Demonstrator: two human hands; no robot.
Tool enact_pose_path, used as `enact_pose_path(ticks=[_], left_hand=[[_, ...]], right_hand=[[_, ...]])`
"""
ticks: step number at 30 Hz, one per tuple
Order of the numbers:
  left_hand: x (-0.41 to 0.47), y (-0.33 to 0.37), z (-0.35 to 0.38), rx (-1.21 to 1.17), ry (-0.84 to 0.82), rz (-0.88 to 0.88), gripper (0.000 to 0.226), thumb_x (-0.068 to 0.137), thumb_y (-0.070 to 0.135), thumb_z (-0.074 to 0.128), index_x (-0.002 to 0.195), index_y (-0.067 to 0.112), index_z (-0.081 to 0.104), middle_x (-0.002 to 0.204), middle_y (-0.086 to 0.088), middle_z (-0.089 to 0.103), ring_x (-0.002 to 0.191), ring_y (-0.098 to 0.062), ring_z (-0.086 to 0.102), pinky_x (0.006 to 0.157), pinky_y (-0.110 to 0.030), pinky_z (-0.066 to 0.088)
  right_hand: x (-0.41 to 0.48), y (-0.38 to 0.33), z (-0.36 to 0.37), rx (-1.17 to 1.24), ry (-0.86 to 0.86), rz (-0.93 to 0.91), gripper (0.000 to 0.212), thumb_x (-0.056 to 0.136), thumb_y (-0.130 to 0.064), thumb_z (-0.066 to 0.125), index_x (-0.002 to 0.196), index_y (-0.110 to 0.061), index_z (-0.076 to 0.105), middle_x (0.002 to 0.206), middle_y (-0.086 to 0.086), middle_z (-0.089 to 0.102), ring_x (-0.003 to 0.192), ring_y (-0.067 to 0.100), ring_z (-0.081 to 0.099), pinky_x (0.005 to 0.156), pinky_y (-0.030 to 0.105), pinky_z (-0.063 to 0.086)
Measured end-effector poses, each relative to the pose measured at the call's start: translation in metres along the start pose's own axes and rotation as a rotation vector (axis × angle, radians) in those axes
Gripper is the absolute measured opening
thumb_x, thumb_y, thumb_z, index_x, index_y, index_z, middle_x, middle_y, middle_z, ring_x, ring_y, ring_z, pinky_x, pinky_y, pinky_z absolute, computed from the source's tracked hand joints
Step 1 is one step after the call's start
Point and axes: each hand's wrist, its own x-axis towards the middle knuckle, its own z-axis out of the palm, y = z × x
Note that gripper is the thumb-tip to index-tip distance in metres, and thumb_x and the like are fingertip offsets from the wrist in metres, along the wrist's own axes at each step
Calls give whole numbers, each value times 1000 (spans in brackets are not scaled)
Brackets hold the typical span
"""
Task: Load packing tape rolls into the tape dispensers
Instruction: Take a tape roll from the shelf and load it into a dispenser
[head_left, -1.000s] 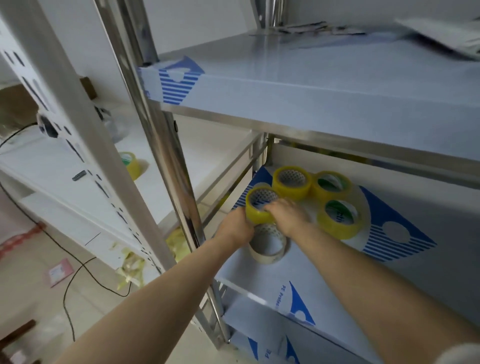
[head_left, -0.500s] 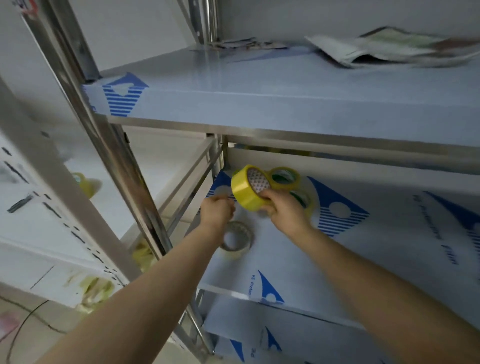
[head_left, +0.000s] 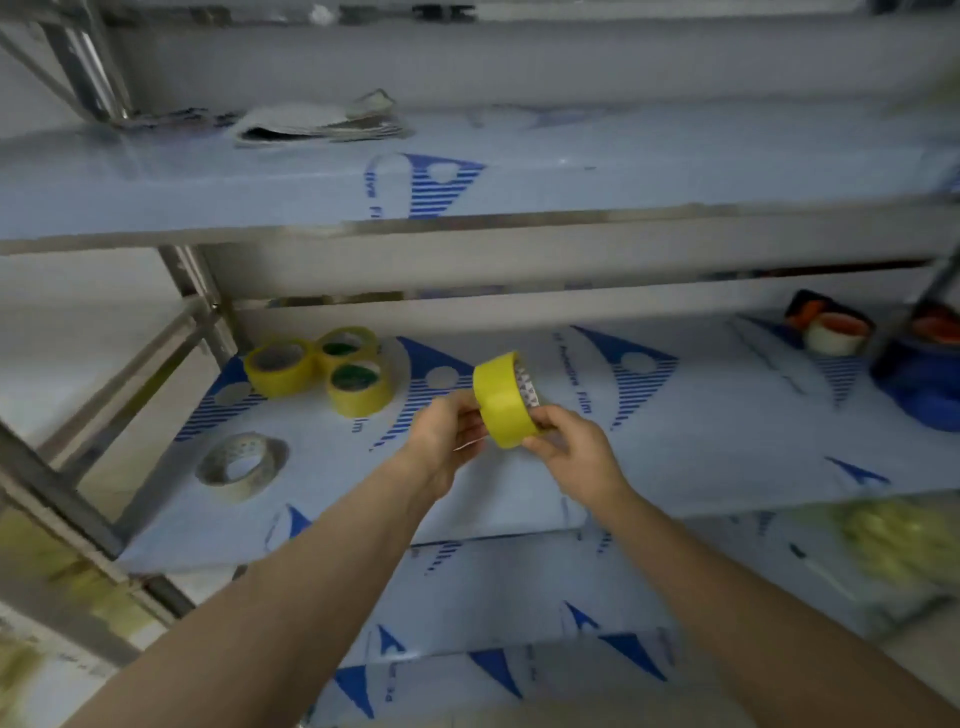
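A yellow tape roll (head_left: 501, 399) stands on edge in the air above the middle shelf (head_left: 701, 447), held between both hands. My left hand (head_left: 448, 432) grips its left side and my right hand (head_left: 563, 439) grips its lower right rim. Three more yellow tape rolls (head_left: 322, 369) lie flat at the shelf's back left. A pale, nearly clear tape roll (head_left: 240, 466) lies flat nearer the front left. A tape dispenser with an orange and black body (head_left: 828, 325) sits at the back right, holding a pale roll.
The steel rack's upper shelf (head_left: 467, 228) hangs low over the hands, with folded papers (head_left: 317, 122) on it. A blue object (head_left: 922, 387) stands at the far right. Rack posts (head_left: 200, 306) rise on the left. A lower shelf (head_left: 493, 597) lies beneath.
The yellow roll has been lifted off the shelf, turned on edge and carried rightward in both hands. The view has swung right, showing the dispenser at the back right.
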Motion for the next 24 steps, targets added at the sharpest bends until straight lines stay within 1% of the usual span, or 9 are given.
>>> enact_pose_path(ticks=[2, 3, 6, 11, 14, 18, 20, 22, 24], left_hand=[[-7, -19, 48, 25, -62, -11, 14, 88, 15, 47, 80, 14, 59, 79, -7, 61, 70, -18, 57, 71, -28, 46], [-10, -28, 71, 31, -91, -14, 15, 88, 14, 47, 78, 14, 58, 78, -7, 61, 70, -19, 57, 69, -28, 47], [-24, -55, 141, 76, -150, -27, 17, 89, 14, 47, 76, 12, 58, 75, -8, 62, 68, -20, 58, 65, -28, 47], [-45, -82, 248, 169, -244, -42, 17, 88, 16, 48, 74, 11, 58, 74, -7, 61, 67, -19, 56, 65, -28, 45], [-47, -88, 303, 226, -297, -31, 15, 86, 14, 50, 75, 11, 59, 75, -6, 61, 68, -18, 53, 65, -28, 46], [-32, -99, 372, 288, -354, -30, 13, 86, 11, 50, 77, 9, 59, 72, -5, 61, 64, -16, 52, 65, -27, 45], [-16, -104, 408, 315, -366, -34, 10, 86, 10, 51, 82, 8, 59, 71, -5, 60, 64, -16, 52, 62, -27, 45], [8, -111, 445, 320, -371, -39, 7, 84, 8, 53, 87, 7, 59, 73, -6, 59, 65, -16, 52, 60, -27, 45], [35, -118, 481, 335, -376, -41, 6, 83, 6, 54, 86, 5, 59, 74, -8, 58, 65, -18, 52, 60, -27, 45]], right_hand=[[-25, 29, -39, 5, 29, 51, 29, 81, -5, 68, 109, -3, 64, 107, 15, 67, 101, 29, 63, 93, 43, 49], [-37, 41, -58, 5, 53, 72, 29, 81, -4, 68, 109, -4, 64, 107, 15, 67, 101, 29, 63, 94, 43, 49], [-72, 70, -115, -28, 116, 138, 32, 83, -4, 65, 114, -5, 62, 113, 13, 66, 106, 26, 61, 96, 38, 47], [-114, 112, -206, -110, 199, 224, 35, 88, -6, 60, 123, -2, 57, 120, 15, 62, 112, 26, 57, 97, 35, 44], [-127, 139, -252, -154, 254, 262, 37, 90, -7, 57, 126, -5, 55, 124, 14, 60, 116, 26, 56, 99, 35, 43], [-129, 174, -302, -216, 298, 287, 37, 90, -7, 57, 127, -4, 55, 124, 18, 59, 115, 31, 55, 98, 35, 42], [-123, 193, -325, -262, 308, 294, 38, 92, -10, 56, 129, -5, 53, 127, 18, 57, 118, 32, 53, 97, 31, 38], [-116, 215, -349, -315, 306, 315, 40, 93, -13, 53, 133, -8, 49, 132, 16, 53, 122, 31, 49, 95, 24, 32], [-107, 238, -374, -366, 294, 355, 41, 95, -15, 51, 135, -12, 47, 136, 13, 50, 125, 29, 46, 96, 23, 31]])
